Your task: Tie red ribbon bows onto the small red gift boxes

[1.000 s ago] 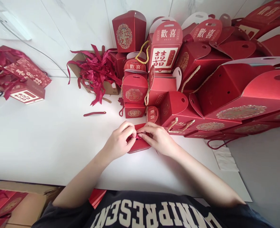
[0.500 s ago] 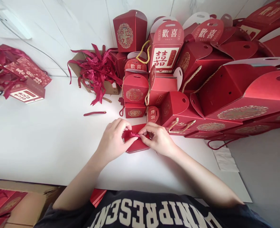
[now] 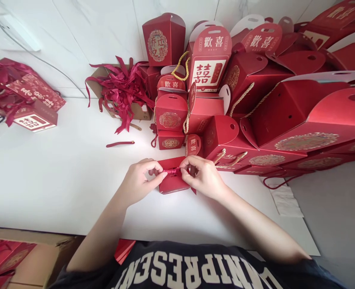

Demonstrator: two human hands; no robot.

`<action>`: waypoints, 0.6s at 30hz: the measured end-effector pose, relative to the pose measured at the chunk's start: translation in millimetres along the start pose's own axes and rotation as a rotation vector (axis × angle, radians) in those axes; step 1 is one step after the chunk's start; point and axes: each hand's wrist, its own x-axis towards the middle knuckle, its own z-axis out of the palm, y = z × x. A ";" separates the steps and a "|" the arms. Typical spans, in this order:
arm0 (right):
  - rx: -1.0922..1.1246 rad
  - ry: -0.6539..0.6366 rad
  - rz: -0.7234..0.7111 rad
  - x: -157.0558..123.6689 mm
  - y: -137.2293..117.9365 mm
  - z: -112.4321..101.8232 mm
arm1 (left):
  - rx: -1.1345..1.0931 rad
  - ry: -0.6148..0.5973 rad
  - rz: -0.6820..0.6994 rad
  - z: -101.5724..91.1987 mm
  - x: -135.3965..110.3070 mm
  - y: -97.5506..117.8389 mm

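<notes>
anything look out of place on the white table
Slightly: ribbons spill over the rim of the cardboard box, and one dark red strip lies by itself on the table, apart from them.

Narrow, glossy crimson satin ribbon [image 3: 172,171] tops a small, smooth red card box [image 3: 173,186]; beyond it, leftward, a matt, open-topped brown cardboard carton [image 3: 143,113].

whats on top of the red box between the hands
A crimson ribbon, pinched by the left hand and right hand, lies across the box. Hands cover parts of the ribbon; the box's inside is hidden.
</notes>
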 end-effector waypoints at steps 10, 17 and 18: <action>-0.212 0.046 0.104 -11.1 2.1 -0.4 | 0.016 0.077 -0.071 4.9 -10.0 -11.8; -0.225 -0.086 0.090 -7.8 -4.6 -11.4 | 0.037 0.136 0.103 13.6 -4.5 -12.3; -0.217 -0.088 0.069 -7.9 -5.2 -12.2 | 0.031 0.119 0.142 13.4 -4.2 -12.1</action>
